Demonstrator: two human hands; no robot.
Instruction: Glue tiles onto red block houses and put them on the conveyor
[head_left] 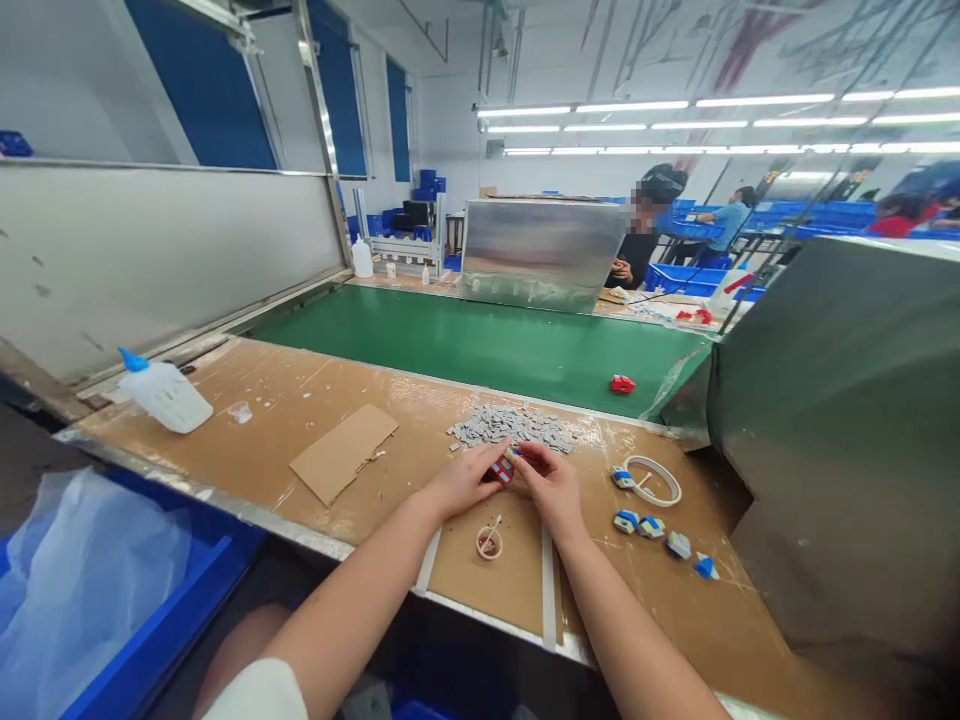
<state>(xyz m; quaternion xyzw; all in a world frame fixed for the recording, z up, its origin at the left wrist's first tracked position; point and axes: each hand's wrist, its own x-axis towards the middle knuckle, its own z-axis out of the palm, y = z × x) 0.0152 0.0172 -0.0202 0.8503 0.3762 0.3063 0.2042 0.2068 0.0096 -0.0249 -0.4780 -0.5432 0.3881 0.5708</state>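
Both hands meet over the brown table at the middle of the head view. My left hand (469, 478) is closed around a small red block-like piece (503, 469) with pale and blue patches. My right hand (550, 484) is closed at the same piece from the right, its fingertips on the upper part, where a bit of yellow shows. Just beyond the fingers lies a heap of small grey chips (514, 427). Below the hands, nearer me, stands a small cup (490, 543) of reddish-brown stuff with a white stick in it.
Several small blue-and-pale pieces (651, 526) lie to the right, near a white tape ring (679, 490). On the left are a cardboard sheet (343, 455) and a tipped white bottle (171, 396). A red piece (622, 384) sits on the green belt (450, 335). A person (641, 240) works opposite.
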